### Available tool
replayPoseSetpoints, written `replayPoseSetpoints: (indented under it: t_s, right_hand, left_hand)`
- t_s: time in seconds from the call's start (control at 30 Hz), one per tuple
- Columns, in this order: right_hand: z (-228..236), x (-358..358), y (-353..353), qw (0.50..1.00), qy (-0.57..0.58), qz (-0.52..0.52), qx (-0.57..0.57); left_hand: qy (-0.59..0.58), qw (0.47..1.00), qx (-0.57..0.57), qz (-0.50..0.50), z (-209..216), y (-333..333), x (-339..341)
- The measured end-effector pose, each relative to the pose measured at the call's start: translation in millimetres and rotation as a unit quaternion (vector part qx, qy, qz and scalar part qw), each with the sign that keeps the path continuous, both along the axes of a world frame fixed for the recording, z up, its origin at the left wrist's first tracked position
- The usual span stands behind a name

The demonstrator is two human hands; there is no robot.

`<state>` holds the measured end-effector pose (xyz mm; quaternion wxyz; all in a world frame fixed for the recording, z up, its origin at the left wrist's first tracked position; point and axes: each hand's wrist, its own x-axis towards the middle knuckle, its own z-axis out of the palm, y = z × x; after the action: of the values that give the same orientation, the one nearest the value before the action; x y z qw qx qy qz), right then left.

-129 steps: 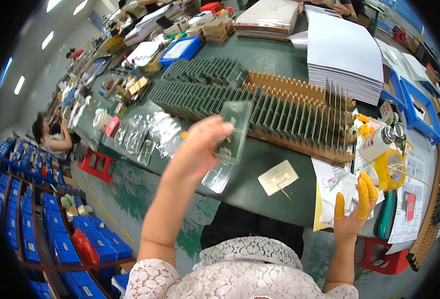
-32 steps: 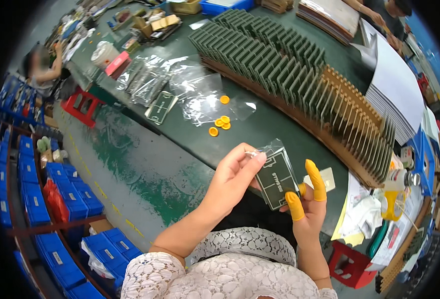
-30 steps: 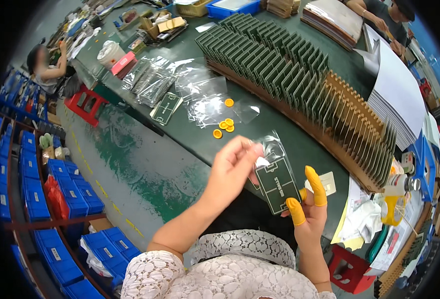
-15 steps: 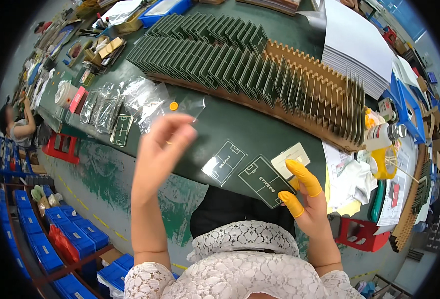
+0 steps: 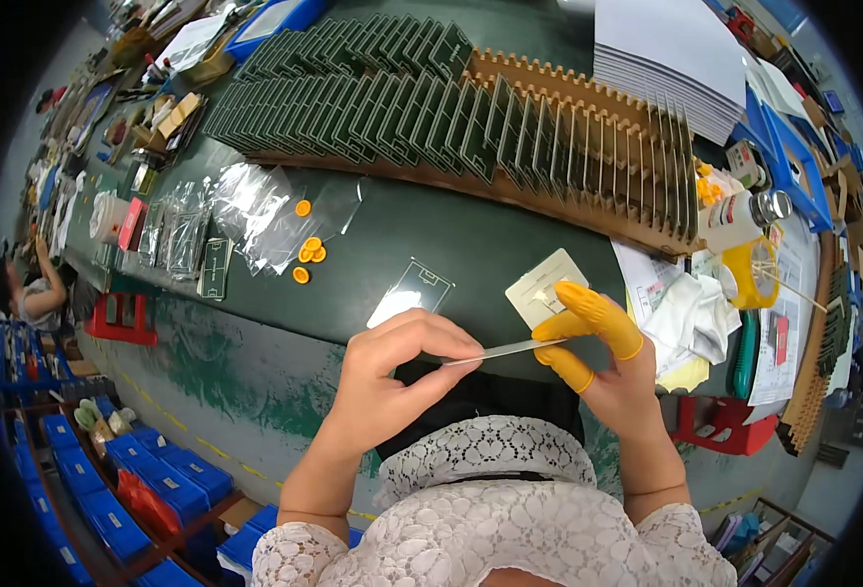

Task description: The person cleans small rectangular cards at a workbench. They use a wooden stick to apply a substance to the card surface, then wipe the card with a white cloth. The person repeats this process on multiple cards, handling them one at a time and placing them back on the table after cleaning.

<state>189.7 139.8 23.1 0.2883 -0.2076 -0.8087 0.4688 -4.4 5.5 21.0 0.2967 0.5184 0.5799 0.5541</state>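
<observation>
A thin card [image 5: 505, 350] is held nearly edge-on in front of my body, so its faces barely show. My left hand [image 5: 387, 377] pinches its left end between thumb and fingers. At its right end, my right hand [image 5: 612, 367] grips it with fingertips in yellow finger cots. Just beyond the right fingertips a cream card [image 5: 547, 286] lies on the table. To its left, a dark green card with white lines [image 5: 421, 282] lies near the table edge, partly glaring and partly behind my left hand.
A long brown slotted rack [image 5: 588, 210] full of upright green cards [image 5: 392, 122] spans the table. Left are clear plastic bags [image 5: 280, 220], loose orange finger cots [image 5: 311, 250] and a card stack [image 5: 214, 269]. Right are a bottle [image 5: 734, 220], white cloth [image 5: 690, 328] and paper stack [image 5: 661, 73].
My left hand has come down from near the plastic bags and taken the card's left end. The card has tilted from face-up to edge-on. More orange finger cots show now.
</observation>
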Motion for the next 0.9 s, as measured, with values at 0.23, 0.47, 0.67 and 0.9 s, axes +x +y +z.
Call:
replayPoseSetpoints:
  t_s: [0.23, 0.47, 0.67, 0.9]
  right_hand:
    - [1.5, 2.8, 2.5, 1.000, 0.011, -0.006, 0.007]
    - [-1.2, 5.7, 3.1, 1.000, 0.007, 0.005, 0.015]
    - [5.0, -3.0, -2.2, 0.994, 0.001, 0.070, 0.080]
    - [14.6, 0.5, -2.3, 0.998, -0.049, 0.046, 0.002]
  left_hand:
    - [0.104, 0.993, 0.042, 0.036, -2.9, -1.4, 6.6]
    - [0.115, 0.990, 0.051, 0.066, -5.0, 0.1, 11.8]
    - [0.141, 0.985, 0.039, 0.088, 2.8, 0.1, 26.5]
    - [0.153, 0.983, 0.028, 0.099, 4.3, 0.9, 29.6]
